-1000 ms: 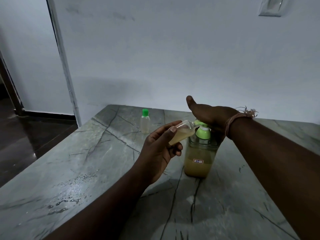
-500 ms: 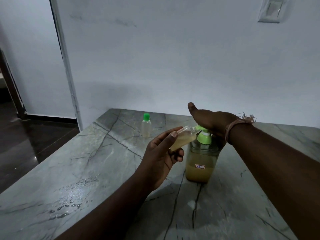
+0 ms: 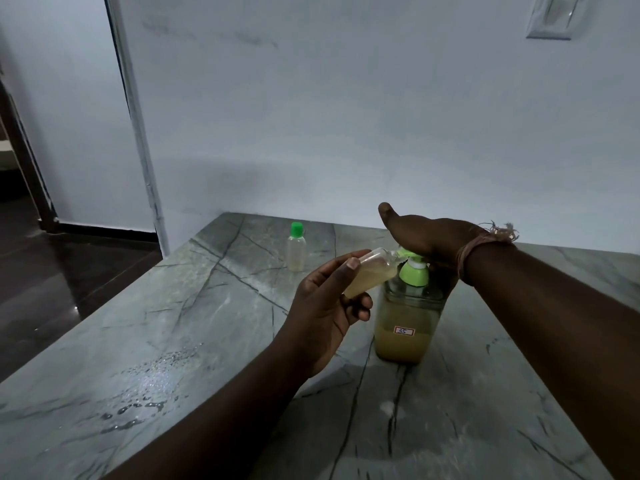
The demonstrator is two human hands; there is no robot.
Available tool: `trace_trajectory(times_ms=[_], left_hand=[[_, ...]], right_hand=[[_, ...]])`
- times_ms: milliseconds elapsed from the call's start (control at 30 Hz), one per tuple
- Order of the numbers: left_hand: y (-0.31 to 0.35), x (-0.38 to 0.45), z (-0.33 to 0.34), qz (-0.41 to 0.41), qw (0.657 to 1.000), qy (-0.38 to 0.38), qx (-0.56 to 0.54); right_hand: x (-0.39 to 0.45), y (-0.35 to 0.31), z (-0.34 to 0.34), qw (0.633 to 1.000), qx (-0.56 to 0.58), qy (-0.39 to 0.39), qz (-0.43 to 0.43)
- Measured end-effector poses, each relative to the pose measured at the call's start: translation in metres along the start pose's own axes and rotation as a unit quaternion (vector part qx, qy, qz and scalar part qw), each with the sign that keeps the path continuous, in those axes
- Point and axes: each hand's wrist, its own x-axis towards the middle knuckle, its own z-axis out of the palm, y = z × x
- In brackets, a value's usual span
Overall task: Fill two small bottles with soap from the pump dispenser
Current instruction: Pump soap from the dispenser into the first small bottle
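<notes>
**Bottle mouth met the spout**

Beyond the left fingers, well apart, stood a capped small bottle [image 3: 296, 250]. The left hand [image 3: 332, 308] pinched the open bottle [image 3: 372, 276], thumb on top and fingers curled beneath (its long axis tilted up and rightward), mouth at the pump dispenser [image 3: 408, 306] spout. The right hand [image 3: 427, 237] lay flat, fingers pressed together, on the pump head, nearer for pressing.
</notes>
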Motion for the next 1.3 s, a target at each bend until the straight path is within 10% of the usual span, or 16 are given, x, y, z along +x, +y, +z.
trace_trajectory(times_ms=[233,467,700,900,1300], left_hand=[[0.004,-0.002,0.004,0.001,1.000,-0.001,0.006],[0.001,-0.002,0.004,-0.012,1.000,0.009,-0.008],[0.000,-0.004,0.006,-0.022,0.999,0.007,-0.028],[-0.003,-0.003,0.003,-0.025,0.999,0.005,-0.031],[0.001,-0.004,0.007,-0.014,0.999,0.000,-0.033]], right_hand=[[-0.018,-0.005,-0.007,0.982,0.129,-0.110,0.087],[-0.011,-0.003,-0.002,1.000,0.022,-0.009,-0.012],[-0.018,-0.003,-0.008,0.983,0.132,-0.114,0.065],[-0.013,-0.006,-0.001,1.000,0.024,-0.013,-0.006],[-0.020,-0.004,-0.009,0.984,0.133,-0.102,0.064]])
